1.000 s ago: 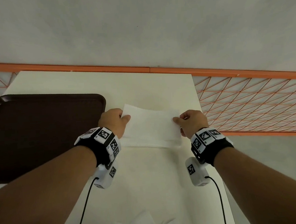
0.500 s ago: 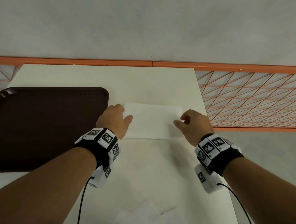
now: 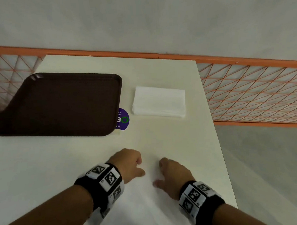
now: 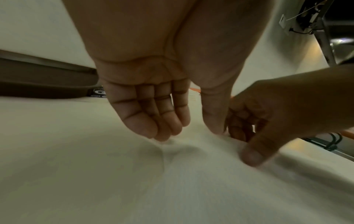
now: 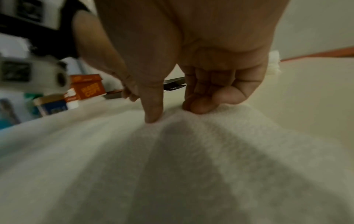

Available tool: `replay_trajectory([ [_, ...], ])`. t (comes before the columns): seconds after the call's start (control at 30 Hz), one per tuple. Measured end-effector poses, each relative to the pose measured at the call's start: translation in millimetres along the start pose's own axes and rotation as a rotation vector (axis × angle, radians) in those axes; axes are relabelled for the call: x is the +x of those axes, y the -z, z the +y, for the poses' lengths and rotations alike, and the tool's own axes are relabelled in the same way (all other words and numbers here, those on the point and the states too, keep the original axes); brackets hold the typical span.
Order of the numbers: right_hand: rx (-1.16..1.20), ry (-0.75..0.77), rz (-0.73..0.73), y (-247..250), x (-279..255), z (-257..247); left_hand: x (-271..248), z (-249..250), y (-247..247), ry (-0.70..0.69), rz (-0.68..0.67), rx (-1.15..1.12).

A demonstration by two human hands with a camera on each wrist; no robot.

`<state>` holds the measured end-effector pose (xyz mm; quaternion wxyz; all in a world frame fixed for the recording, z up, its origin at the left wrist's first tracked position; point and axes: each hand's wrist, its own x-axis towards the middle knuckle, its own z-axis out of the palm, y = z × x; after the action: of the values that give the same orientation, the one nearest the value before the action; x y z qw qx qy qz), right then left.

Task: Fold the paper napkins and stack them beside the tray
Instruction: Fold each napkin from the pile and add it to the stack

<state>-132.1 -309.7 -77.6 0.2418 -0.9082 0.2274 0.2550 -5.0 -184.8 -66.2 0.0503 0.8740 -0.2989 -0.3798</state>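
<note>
A stack of folded white napkins (image 3: 158,101) lies on the table just right of the dark brown tray (image 3: 59,104). Near the front edge an unfolded napkin (image 3: 147,209) is spread flat. Both hands sit close together at its far edge. My left hand (image 3: 139,167) has curled fingers and thumb (image 4: 212,121) down on the paper (image 4: 172,181), which puckers slightly between them. My right hand (image 3: 159,173) pinches the napkin (image 5: 172,166) between thumb (image 5: 153,112) and curled fingers, raising a small ridge.
A purple round sticker (image 3: 122,119) peeks out from under the tray's right edge. An orange mesh railing (image 3: 248,91) runs behind and to the right of the white table (image 3: 163,137). Orange and blue boxes (image 5: 86,87) show blurred in the right wrist view.
Both hands let go of the folded napkin, now on the stack beside the tray. They drew back toward me and came down on an unfolded napkin.
</note>
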Motion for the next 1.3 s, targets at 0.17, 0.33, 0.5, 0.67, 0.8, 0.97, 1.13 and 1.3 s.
replay_trajectory([
  [0.17, 0.064, -0.082, -0.003, -7, 3, -5, -26, -2, -26, -0.03, -0.019, 0.0],
  [0.33, 0.107, -0.142, 0.063, -14, 2, -3, -38, -3, -40, -0.048, 0.056, 0.03],
  [0.5, 0.123, -0.184, 0.121, -19, 0, -5, -39, -4, -45, -0.033, 0.087, 0.006],
  [0.67, 0.21, -0.217, 0.095, -21, 2, -3, -38, -8, -51, -0.042, 0.094, 0.007],
  [0.8, 0.172, -0.106, 0.115, -10, -2, -3, -38, -10, -52, -0.054, 0.125, 0.009],
  [0.97, 0.214, -0.024, -0.012, -15, -3, -18, -35, -14, -55, -0.059, 0.17, -0.044],
  [1.13, 0.225, 0.004, -0.087, -25, -4, -27, -35, -22, -60, -0.083, 0.194, -0.157],
  [1.3, -0.004, 0.044, 0.067, -29, -12, -22, -35, -30, -54, -0.091, 0.172, -0.248],
])
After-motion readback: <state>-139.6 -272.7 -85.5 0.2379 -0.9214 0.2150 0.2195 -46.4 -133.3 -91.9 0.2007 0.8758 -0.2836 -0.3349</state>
